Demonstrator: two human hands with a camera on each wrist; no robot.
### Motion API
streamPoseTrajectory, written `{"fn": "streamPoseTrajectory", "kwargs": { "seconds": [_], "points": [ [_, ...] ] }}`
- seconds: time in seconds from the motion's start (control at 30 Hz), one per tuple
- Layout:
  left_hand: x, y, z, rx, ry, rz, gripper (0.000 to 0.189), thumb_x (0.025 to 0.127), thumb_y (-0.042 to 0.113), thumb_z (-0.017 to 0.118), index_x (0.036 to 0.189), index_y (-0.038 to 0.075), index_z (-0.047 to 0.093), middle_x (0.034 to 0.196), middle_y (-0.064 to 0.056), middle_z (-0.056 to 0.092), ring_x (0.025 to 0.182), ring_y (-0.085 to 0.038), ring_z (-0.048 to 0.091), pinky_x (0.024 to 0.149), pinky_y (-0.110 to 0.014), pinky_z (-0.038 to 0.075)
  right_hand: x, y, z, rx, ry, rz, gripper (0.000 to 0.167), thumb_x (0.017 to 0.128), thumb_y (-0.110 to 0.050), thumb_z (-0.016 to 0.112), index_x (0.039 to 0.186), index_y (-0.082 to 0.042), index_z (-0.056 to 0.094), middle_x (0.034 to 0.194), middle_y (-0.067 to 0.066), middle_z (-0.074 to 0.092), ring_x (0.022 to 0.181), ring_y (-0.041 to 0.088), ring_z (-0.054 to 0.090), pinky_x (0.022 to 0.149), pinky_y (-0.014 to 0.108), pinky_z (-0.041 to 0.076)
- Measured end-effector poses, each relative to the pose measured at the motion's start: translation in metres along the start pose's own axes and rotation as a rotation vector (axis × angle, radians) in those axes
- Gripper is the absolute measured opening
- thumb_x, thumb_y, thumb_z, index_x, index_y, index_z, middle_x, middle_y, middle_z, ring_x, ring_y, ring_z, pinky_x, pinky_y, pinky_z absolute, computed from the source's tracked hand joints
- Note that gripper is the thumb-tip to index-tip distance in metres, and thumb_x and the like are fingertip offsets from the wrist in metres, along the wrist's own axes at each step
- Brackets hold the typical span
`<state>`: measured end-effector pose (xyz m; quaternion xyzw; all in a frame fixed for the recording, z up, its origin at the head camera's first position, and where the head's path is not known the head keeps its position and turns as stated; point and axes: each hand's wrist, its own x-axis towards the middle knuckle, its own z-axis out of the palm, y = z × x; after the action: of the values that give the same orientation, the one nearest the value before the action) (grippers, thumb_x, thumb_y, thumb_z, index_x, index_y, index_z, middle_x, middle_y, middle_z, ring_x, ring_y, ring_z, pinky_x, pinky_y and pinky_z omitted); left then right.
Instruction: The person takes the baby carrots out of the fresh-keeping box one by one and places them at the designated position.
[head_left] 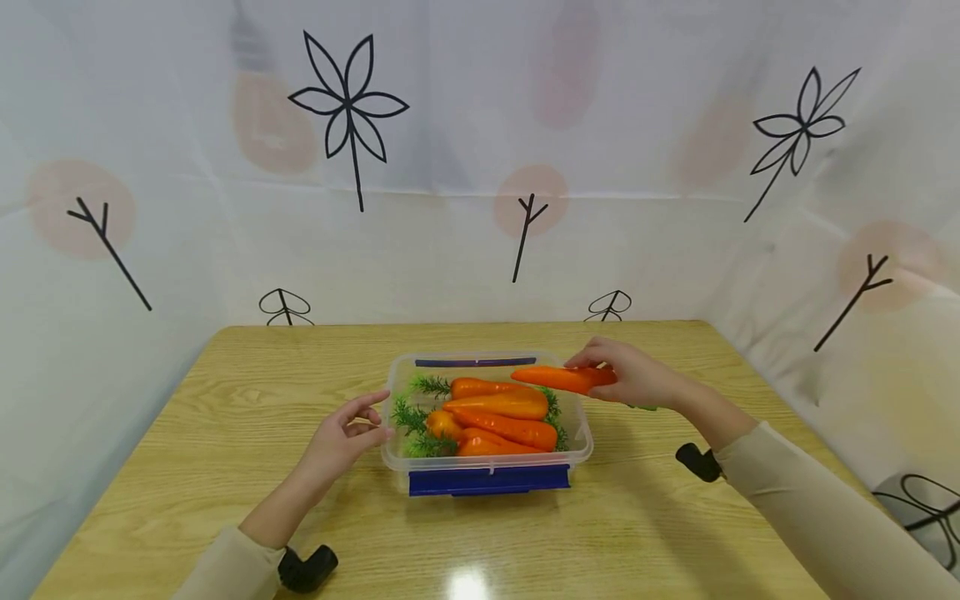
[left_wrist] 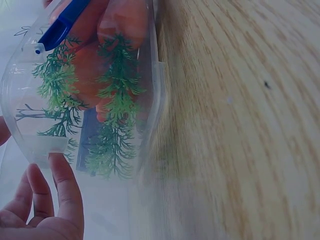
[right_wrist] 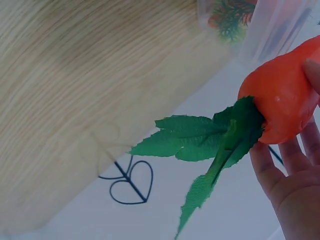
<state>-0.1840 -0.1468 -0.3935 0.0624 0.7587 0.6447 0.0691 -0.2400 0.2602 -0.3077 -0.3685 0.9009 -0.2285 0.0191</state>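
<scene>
In the head view my right hand (head_left: 630, 375) grips an orange toy carrot (head_left: 551, 377) by its thick end, above the right side of a clear plastic box (head_left: 491, 461). The carrot's tip points left over the box. From its thick end, flat green cloth leaves (right_wrist: 195, 137) hang in the right wrist view. My left hand (head_left: 348, 429) is at the box's left end, with its fingertips (left_wrist: 60, 162) right at the clear wall and rim. Inside the box lie several orange carrots (head_left: 498, 406) with feathery green tops (head_left: 408, 417) at both ends.
The box stands on a light wood-grain table (head_left: 285, 375). Blue clasps (head_left: 487, 481) run along its near and far sides. A white cloth backdrop (head_left: 450, 250) with drawn flowers and twigs encloses the table's back and sides.
</scene>
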Motion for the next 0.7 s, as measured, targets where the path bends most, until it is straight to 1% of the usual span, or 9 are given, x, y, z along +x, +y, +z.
{"fn": "streamPoseTrajectory", "kwargs": {
  "seconds": [0.07, 0.2, 0.3, 0.43, 0.5, 0.6, 0.7],
  "points": [
    [0.000, 0.000, 0.000, 0.001, -0.001, 0.002, 0.059, 0.084, 0.015, 0.070, 0.138, 0.009, 0.046, 0.102, -0.012, 0.048, 0.094, -0.023, 0.057, 0.084, -0.041, 0.044, 0.000, 0.001, 0.001, -0.028, 0.008, -0.022, 0.040, 0.077, 0.007, 0.068, 0.115, -0.005, 0.064, 0.103, 0.001, 0.055, 0.089, 0.018, 0.051, 0.076, 0.036, 0.046],
    [0.001, 0.001, 0.000, -0.002, -0.002, 0.001, 0.059, 0.084, 0.015, 0.070, 0.137, 0.009, 0.046, 0.101, -0.011, 0.048, 0.086, -0.021, 0.055, 0.079, -0.038, 0.044, 0.000, 0.003, 0.002, -0.057, 0.017, -0.040, 0.041, 0.074, 0.009, 0.068, 0.113, -0.005, 0.065, 0.103, 0.003, 0.055, 0.089, 0.021, 0.050, 0.075, 0.038, 0.045],
    [0.001, 0.001, 0.000, -0.003, -0.002, 0.000, 0.058, 0.084, 0.015, 0.070, 0.137, 0.009, 0.046, 0.100, -0.011, 0.048, 0.083, -0.020, 0.053, 0.075, -0.036, 0.043, 0.001, 0.004, 0.003, -0.072, 0.023, -0.034, 0.041, 0.074, 0.010, 0.068, 0.111, -0.006, 0.065, 0.105, 0.003, 0.058, 0.092, 0.022, 0.053, 0.077, 0.040, 0.045],
    [0.000, 0.001, 0.000, -0.002, -0.003, -0.001, 0.058, 0.084, 0.015, 0.070, 0.137, 0.009, 0.046, 0.100, -0.011, 0.048, 0.082, -0.020, 0.053, 0.075, -0.036, 0.043, 0.002, 0.007, 0.003, -0.105, 0.038, -0.032, 0.039, 0.073, 0.009, 0.069, 0.109, -0.007, 0.066, 0.106, 0.002, 0.062, 0.096, 0.024, 0.054, 0.080, 0.043, 0.045],
    [0.000, 0.001, 0.000, -0.004, -0.003, 0.000, 0.058, 0.084, 0.015, 0.070, 0.137, 0.009, 0.046, 0.100, -0.011, 0.048, 0.082, -0.020, 0.053, 0.075, -0.036, 0.043, 0.002, 0.009, 0.004, -0.134, 0.051, -0.052, 0.038, 0.073, 0.007, 0.072, 0.108, -0.007, 0.067, 0.105, 0.003, 0.063, 0.096, 0.025, 0.053, 0.081, 0.043, 0.044],
    [0.000, 0.001, 0.000, -0.003, -0.004, 0.003, 0.058, 0.085, 0.014, 0.069, 0.137, 0.008, 0.046, 0.100, -0.011, 0.048, 0.083, -0.020, 0.053, 0.075, -0.036, 0.043, 0.002, 0.011, 0.004, -0.187, 0.067, -0.094, 0.036, 0.072, 0.004, 0.075, 0.106, -0.005, 0.068, 0.103, 0.003, 0.064, 0.094, 0.026, 0.052, 0.080, 0.044, 0.043],
    [0.001, 0.002, 0.000, -0.003, -0.001, 0.002, 0.058, 0.085, 0.014, 0.069, 0.137, 0.008, 0.046, 0.100, -0.011, 0.048, 0.084, -0.020, 0.054, 0.076, -0.036, 0.044, 0.001, 0.014, 0.003, -0.198, 0.065, -0.085, 0.036, 0.071, 0.004, 0.075, 0.105, -0.005, 0.068, 0.101, 0.003, 0.063, 0.092, 0.025, 0.052, 0.078, 0.043, 0.043]
  ]
}}
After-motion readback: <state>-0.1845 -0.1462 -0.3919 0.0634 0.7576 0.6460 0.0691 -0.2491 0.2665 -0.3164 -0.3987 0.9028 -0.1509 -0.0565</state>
